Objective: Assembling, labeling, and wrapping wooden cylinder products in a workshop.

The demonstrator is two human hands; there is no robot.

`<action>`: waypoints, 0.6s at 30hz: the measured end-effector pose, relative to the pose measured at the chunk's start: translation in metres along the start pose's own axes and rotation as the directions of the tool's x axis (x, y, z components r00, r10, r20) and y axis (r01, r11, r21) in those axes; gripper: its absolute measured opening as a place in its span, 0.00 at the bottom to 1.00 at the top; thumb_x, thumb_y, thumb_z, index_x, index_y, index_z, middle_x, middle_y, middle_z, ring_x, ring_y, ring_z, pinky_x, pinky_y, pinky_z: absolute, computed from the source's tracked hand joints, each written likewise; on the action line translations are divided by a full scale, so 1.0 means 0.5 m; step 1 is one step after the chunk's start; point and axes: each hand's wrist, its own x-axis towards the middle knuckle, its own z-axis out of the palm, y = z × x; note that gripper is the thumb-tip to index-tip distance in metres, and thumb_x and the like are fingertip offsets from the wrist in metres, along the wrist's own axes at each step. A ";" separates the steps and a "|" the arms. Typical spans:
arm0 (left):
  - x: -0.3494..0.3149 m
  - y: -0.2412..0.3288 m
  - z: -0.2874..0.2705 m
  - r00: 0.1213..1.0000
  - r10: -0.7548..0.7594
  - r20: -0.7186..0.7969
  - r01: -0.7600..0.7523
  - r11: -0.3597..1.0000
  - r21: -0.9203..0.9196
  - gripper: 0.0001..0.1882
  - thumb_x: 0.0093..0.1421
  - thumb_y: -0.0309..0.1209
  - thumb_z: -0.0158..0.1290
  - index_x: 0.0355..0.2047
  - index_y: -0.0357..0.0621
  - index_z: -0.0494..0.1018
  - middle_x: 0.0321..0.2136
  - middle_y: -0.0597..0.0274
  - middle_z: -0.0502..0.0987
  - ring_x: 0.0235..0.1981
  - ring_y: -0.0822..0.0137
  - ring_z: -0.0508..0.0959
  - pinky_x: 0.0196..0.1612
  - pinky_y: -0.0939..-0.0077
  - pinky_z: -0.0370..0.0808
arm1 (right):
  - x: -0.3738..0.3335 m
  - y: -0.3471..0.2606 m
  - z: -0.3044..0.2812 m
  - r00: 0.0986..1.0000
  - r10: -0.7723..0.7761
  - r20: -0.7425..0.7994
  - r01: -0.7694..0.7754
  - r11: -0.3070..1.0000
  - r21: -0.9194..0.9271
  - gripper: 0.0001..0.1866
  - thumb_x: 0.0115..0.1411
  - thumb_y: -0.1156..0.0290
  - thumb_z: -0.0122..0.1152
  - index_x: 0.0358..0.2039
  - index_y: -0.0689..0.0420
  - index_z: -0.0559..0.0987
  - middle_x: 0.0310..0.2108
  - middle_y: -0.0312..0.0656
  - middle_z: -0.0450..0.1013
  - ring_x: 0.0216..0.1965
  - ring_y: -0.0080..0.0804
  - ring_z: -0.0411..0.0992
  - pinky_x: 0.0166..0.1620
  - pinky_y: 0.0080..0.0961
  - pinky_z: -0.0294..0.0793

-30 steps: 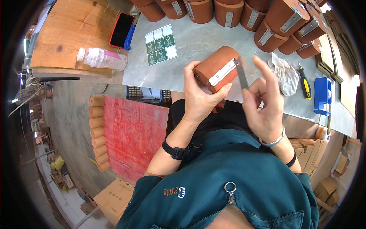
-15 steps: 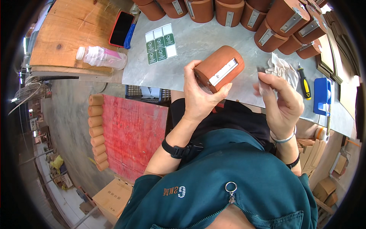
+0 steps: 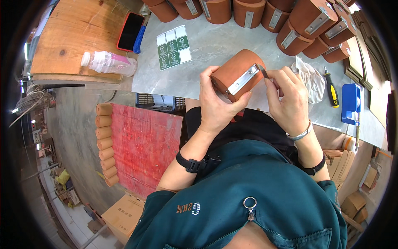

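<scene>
My left hand (image 3: 217, 106) grips a reddish-brown wooden cylinder (image 3: 230, 68) from its left and underside, holding it tilted above the grey table. Set into the cylinder's side is a silver metal strip (image 3: 244, 80), facing up. A small dark flat piece (image 3: 263, 71) is pinched between the thumb and fingers of my right hand (image 3: 288, 95). It touches or nearly touches the strip's upper right end; I cannot tell which. A crumpled white cloth (image 3: 314, 88) lies just right of that hand, and beyond it a black-and-yellow screwdriver (image 3: 331, 88).
Similar cylinders (image 3: 248, 15) with metal strips are stacked along the far edge. A blue tape dispenser (image 3: 350, 104) stands at right. On the left are a sticker sheet (image 3: 174, 49), a phone (image 3: 131, 32) and a plastic bottle (image 3: 111, 63). Tan cylinders (image 3: 104, 133) line a red board (image 3: 145, 145).
My right hand has moved left, bringing the small piece to the end of the metal strip. My left hand and the cylinder have stayed nearly still.
</scene>
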 end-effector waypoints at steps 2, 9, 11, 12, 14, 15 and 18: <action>0.000 -0.002 0.002 0.999 -0.016 -0.028 0.015 0.999 -0.040 0.46 0.43 0.35 0.75 0.57 0.42 0.59 0.48 0.50 0.70 0.49 0.55 0.74 0.53 0.61 0.72 | 0.001 -0.003 0.000 1.000 0.002 0.009 -0.002 1.000 -0.003 0.05 0.55 0.80 0.63 0.33 0.60 0.79 0.25 0.41 0.71 0.25 0.41 0.68 0.33 0.33 0.63; 0.001 0.002 0.001 1.000 -0.006 -0.025 0.006 1.000 -0.023 0.46 0.43 0.35 0.75 0.57 0.42 0.59 0.48 0.50 0.70 0.49 0.55 0.74 0.53 0.61 0.73 | 0.003 -0.006 0.000 1.000 -0.003 0.013 0.003 1.000 -0.015 0.05 0.55 0.80 0.64 0.33 0.60 0.80 0.24 0.42 0.69 0.25 0.42 0.68 0.33 0.34 0.63; 0.001 0.002 0.000 1.000 -0.007 -0.024 0.007 1.000 -0.018 0.46 0.43 0.35 0.75 0.57 0.42 0.59 0.48 0.50 0.70 0.49 0.55 0.74 0.52 0.61 0.73 | 0.003 -0.007 0.000 1.000 -0.009 0.019 0.009 1.000 -0.016 0.05 0.55 0.80 0.64 0.34 0.61 0.80 0.25 0.43 0.69 0.25 0.42 0.68 0.33 0.34 0.63; 0.001 0.002 0.000 1.000 -0.004 -0.025 0.004 1.000 -0.017 0.46 0.43 0.35 0.75 0.57 0.42 0.59 0.48 0.50 0.70 0.49 0.55 0.74 0.52 0.61 0.73 | 0.003 -0.007 -0.001 1.000 -0.014 0.024 0.014 1.000 -0.017 0.06 0.55 0.80 0.64 0.34 0.61 0.80 0.25 0.43 0.69 0.25 0.42 0.68 0.33 0.34 0.63; 0.001 0.003 0.000 1.000 -0.001 -0.025 0.001 1.000 -0.016 0.46 0.43 0.35 0.75 0.57 0.42 0.59 0.48 0.50 0.70 0.49 0.55 0.74 0.52 0.61 0.73 | 0.004 -0.010 -0.001 0.999 -0.027 0.026 0.027 0.999 -0.021 0.06 0.55 0.80 0.63 0.34 0.61 0.80 0.25 0.43 0.69 0.25 0.42 0.68 0.33 0.34 0.63; 0.001 0.003 0.000 1.000 -0.005 -0.023 0.004 1.000 -0.014 0.46 0.43 0.35 0.75 0.57 0.42 0.59 0.48 0.50 0.70 0.49 0.55 0.74 0.52 0.61 0.73 | 0.005 -0.011 -0.001 0.999 -0.040 0.029 0.041 0.999 -0.025 0.07 0.54 0.80 0.63 0.35 0.61 0.79 0.25 0.43 0.69 0.25 0.42 0.68 0.33 0.34 0.63; 0.001 0.003 0.001 1.000 -0.007 -0.021 0.007 1.000 -0.023 0.46 0.43 0.35 0.75 0.57 0.42 0.59 0.48 0.51 0.70 0.49 0.55 0.74 0.53 0.61 0.73 | 0.004 -0.019 -0.003 0.994 -0.094 0.052 0.097 0.994 -0.054 0.08 0.52 0.81 0.63 0.35 0.61 0.79 0.25 0.43 0.68 0.25 0.42 0.68 0.33 0.34 0.63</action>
